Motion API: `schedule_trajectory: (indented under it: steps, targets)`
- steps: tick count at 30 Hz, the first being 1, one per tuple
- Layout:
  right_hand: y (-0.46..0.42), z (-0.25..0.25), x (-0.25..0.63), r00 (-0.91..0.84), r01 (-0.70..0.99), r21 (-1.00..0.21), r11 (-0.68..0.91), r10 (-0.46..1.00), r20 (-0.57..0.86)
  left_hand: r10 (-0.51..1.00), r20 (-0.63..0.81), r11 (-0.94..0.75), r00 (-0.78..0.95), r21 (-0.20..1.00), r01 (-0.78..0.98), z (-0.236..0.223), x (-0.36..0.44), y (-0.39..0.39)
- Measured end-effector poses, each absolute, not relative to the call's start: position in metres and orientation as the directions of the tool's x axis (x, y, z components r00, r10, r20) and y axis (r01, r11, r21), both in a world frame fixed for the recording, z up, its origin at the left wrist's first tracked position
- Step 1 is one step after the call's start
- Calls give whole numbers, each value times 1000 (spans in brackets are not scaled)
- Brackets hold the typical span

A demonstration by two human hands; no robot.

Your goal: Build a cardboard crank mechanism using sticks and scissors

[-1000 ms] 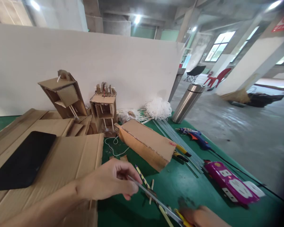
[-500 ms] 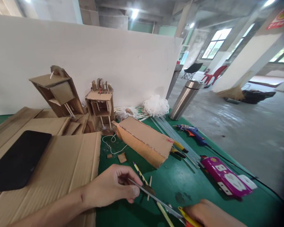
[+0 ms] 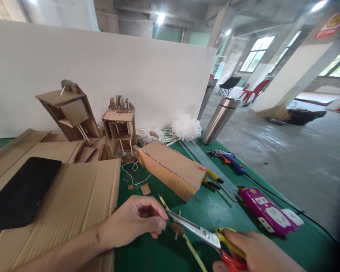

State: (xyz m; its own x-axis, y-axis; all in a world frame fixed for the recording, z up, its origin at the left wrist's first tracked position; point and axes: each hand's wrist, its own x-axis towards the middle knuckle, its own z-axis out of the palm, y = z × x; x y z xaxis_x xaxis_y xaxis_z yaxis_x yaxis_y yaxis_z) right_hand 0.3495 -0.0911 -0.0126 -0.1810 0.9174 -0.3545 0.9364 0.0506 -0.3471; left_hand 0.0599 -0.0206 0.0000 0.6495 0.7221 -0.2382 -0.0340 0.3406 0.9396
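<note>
My left hand is closed in a pinch above the green table, its fingertips meeting the tips of a pair of scissors; what it holds is too small to make out. My right hand grips the yellow and red handles of the scissors at the bottom right, blades pointing left toward my left fingers. A small round cardboard piece on a thin stick lies just under the blades. A striped pencil lies on the table below them.
A flat cardboard sheet with a black pad lies left. Cardboard models and a cardboard box stand behind. To the right are a steel flask, a blue glue gun, clear glue sticks and a purple power strip.
My right hand has come up into view with the scissors, whose handles now show. The blades have swung up and closer to my left fingertips. My left hand has stayed nearly still.
</note>
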Motion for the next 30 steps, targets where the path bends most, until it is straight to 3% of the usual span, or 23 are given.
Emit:
schedule_trajectory:
  steps: [7,19,23,27,30]
  targets:
    - [-73,-11,332,-59,967,-253,-10,962,-265,720,-285,383,633,924,-21,2,61,-23]
    - [-59,-18,339,-61,961,-277,2,977,-202,683,-296,312,668,945,100,-1,61,-23]
    - [-58,-15,344,-128,958,-280,65,969,-213,678,-272,226,683,961,158,2,60,-23]
    - [-63,-5,341,-197,954,-248,167,975,-100,667,-256,153,699,966,209,7,61,-26]
    - [-72,9,320,-245,901,-363,237,969,25,684,-196,69,703,976,205,9,62,-29]
